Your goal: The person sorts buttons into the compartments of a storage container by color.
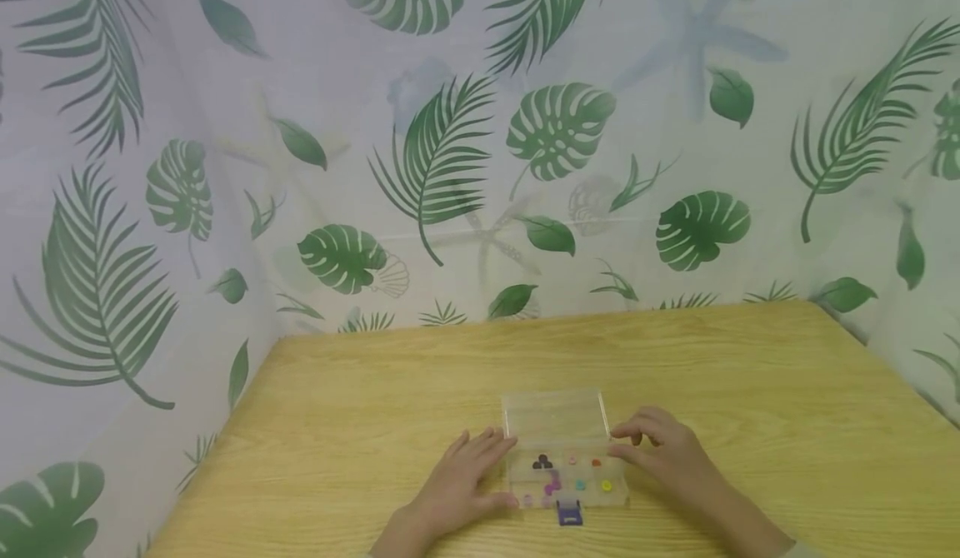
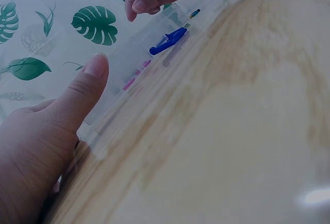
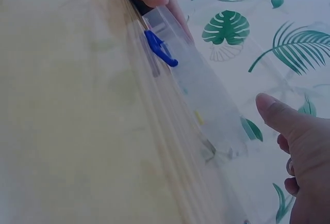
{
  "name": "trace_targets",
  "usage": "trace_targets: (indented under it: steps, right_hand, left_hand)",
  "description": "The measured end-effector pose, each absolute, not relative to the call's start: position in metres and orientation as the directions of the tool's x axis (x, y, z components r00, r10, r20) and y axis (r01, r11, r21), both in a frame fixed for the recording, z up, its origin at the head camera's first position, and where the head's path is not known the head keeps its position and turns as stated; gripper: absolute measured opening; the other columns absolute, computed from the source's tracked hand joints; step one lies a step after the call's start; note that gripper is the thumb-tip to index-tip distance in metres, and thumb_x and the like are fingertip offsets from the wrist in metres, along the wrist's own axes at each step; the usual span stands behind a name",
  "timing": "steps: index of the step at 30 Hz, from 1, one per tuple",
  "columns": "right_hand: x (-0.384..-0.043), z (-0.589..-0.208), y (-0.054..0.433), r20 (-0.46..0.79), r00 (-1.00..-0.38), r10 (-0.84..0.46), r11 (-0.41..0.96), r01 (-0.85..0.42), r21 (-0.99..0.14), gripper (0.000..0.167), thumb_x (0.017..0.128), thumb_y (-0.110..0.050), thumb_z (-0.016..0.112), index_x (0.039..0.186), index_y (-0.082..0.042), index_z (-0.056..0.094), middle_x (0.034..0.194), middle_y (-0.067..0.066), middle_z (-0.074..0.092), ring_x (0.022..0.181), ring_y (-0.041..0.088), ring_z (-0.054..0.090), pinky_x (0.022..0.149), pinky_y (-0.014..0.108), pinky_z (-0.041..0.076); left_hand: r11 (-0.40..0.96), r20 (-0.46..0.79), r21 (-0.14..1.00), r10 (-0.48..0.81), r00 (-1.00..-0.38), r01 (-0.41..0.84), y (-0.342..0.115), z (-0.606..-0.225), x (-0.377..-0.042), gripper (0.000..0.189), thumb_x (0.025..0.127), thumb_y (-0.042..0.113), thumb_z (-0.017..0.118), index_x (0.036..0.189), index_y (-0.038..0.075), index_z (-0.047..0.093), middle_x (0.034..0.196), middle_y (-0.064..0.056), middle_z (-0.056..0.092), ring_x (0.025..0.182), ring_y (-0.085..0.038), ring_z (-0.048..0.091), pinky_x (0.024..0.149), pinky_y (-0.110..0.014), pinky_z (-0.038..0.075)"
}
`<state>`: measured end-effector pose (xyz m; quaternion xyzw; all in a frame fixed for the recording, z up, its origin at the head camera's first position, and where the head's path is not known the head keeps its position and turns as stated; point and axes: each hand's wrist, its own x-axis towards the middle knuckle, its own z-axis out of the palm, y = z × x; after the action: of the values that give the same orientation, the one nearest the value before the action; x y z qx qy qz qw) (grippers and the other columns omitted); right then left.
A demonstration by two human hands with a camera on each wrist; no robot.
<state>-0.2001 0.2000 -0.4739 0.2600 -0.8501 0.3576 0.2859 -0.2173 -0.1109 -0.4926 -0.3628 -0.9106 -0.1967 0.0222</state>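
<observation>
A clear plastic compartment box (image 1: pixel 621 500) lies on the table with its transparent lid (image 1: pixel 555 416) raised at the back. A blue latch (image 1: pixel 570 514) hangs at its front. Small pieces sit in the compartments: black ones (image 1: pixel 542 462), purple ones (image 1: pixel 553 485), a yellow one (image 1: pixel 607 485), plus pink, red and teal. My left hand (image 1: pixel 463 481) rests along the box's left side, fingers extended. By the right side, near the lid's corner, is my right hand (image 1: pixel 675 455), fingers loosely bent and thumb apart. Nothing shows in its grasp; fingertip contact is unclear.
The wood-grain table (image 1: pixel 360 391) spreads around the box. Behind it and along both sides hangs a white cloth (image 1: pixel 465 283) printed with green leaves, meeting the table's back edge.
</observation>
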Motion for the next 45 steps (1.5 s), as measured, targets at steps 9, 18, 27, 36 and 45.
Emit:
trace_targets:
  steps: [9,18,27,36,45]
  right_hand:
    - [-0.191,-0.479,0.232,0.672,-0.705,-0.227,0.644,-0.626,-0.439,0.025,0.063,-0.004,0.082,0.085,-0.011,0.072,0.077,-0.018,0.055,0.069,0.000,0.046,0.057,0.011,0.043]
    - [-0.184,-0.483,0.257,0.687,-0.686,-0.242,0.632,-0.648,-0.425,0.028,0.062,0.001,0.082,0.086,-0.009,0.074,0.077,-0.018,0.052,0.069,-0.003,0.044,0.055,0.008,0.040]
    - [-0.175,-0.490,0.276,0.679,-0.665,-0.310,0.601,-0.690,-0.402,0.032,0.062,0.000,0.081,0.090,-0.011,0.076,0.084,-0.014,0.054,0.074,-0.005,0.042,0.056,0.007,0.039]
    - [-0.176,-0.502,0.285,0.722,-0.551,-0.418,0.512,-0.800,-0.314,0.031,0.062,-0.007,0.083,0.092,-0.015,0.077,0.087,-0.010,0.056,0.079,-0.001,0.042,0.059,0.009,0.035]
    - [-0.176,-0.506,0.285,0.707,-0.564,-0.427,0.497,-0.800,-0.337,0.036,0.058,-0.002,0.083,0.091,-0.015,0.077,0.086,-0.011,0.055,0.080,-0.001,0.042,0.062,0.011,0.037]
  left_hand:
    - [0.647,0.192,0.353,0.657,-0.729,0.676,-0.112,-0.496,-0.218,0.073,0.087,0.056,0.055,0.147,0.019,0.034,0.150,-0.006,0.038,0.138,-0.026,0.034,0.116,-0.052,0.019]
    - [0.655,0.186,0.348,0.653,-0.734,0.671,-0.112,-0.496,-0.218,0.074,0.087,0.057,0.055,0.147,0.019,0.035,0.150,-0.006,0.038,0.139,-0.026,0.033,0.116,-0.051,0.019]
    - [0.661,0.188,0.330,0.653,-0.733,0.674,-0.112,-0.491,-0.217,0.075,0.086,0.058,0.055,0.147,0.018,0.035,0.149,-0.006,0.038,0.138,-0.026,0.034,0.116,-0.050,0.019]
    - [0.659,0.185,0.340,0.653,-0.734,0.671,-0.111,-0.492,-0.216,0.075,0.086,0.056,0.056,0.147,0.018,0.035,0.150,-0.006,0.037,0.139,-0.026,0.033,0.116,-0.051,0.019]
    - [0.657,0.191,0.341,0.651,-0.734,0.672,-0.111,-0.492,-0.216,0.075,0.085,0.057,0.056,0.146,0.018,0.035,0.149,-0.006,0.038,0.138,-0.026,0.034,0.116,-0.051,0.019]
